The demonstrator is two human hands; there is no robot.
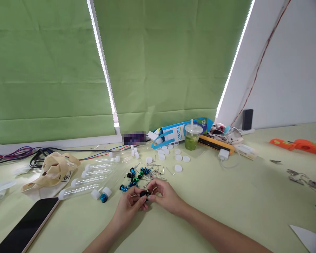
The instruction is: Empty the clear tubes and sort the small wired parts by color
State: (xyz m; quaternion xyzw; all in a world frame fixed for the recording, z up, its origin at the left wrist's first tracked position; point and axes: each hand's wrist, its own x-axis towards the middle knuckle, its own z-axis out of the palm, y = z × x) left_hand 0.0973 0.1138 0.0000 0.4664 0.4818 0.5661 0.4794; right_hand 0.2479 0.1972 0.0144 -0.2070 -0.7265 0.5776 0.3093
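Between my fingertips is a small black part (144, 193), its exact kind too small to make out. My left hand (131, 203) pinches it from the left, and my right hand (164, 196) grips it from the right, fingers closed. Just beyond my hands lies a pile of small blue, green and black metallic parts (133, 180), mixed with thin hex keys (156, 173) and other tiny bits. One blue round part (103, 198) sits apart on the left, beside white caps (95, 194).
Several clear tubes (86, 181) with white ends lie left, near a cloth bag (52, 170) and a phone (28, 225). Loose white caps (178, 168) and a green drink cup (191, 138) stand farther back. An orange level (297, 145) lies at right.
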